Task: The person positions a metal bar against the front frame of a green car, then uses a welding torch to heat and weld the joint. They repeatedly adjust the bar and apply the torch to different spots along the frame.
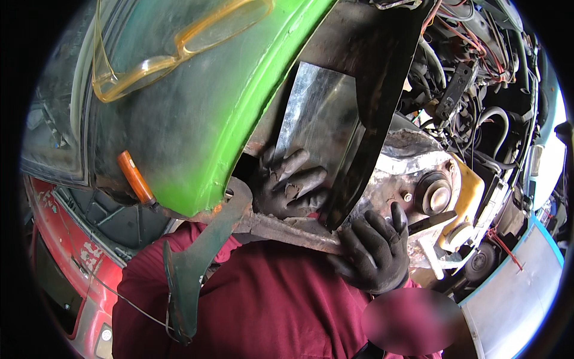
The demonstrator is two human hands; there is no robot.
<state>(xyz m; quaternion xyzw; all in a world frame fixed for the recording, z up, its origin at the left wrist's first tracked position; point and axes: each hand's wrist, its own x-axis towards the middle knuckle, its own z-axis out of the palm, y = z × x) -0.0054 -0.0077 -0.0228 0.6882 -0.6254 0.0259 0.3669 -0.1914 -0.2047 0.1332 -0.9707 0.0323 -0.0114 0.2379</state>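
Note:
Both my hands wear dark work gloves at the edge of an opened-up car body. My left hand [293,182] is inside the cavity, fingers spread, by the lower end of a shiny bare metal sheet [314,110]; whether it presses on the sheet I cannot tell. Worn patches mark its glove. Lower and to the right, my right hand [376,248] has its fingers stretched out beside the rusty metal lip [305,233], holding nothing that I can see. A dark curved panel [376,102] stands to the right of the sheet. The bright green fender edge [257,107] runs along its left.
An orange marker light [136,178] sits on the fender's side. A dark green metal piece [194,269] juts down before my maroon clothing. Loose wires [472,42] and a round part [433,192] fill the right. Yellow-framed glasses [173,57] cross the upper left; a red vehicle [66,263] stands below.

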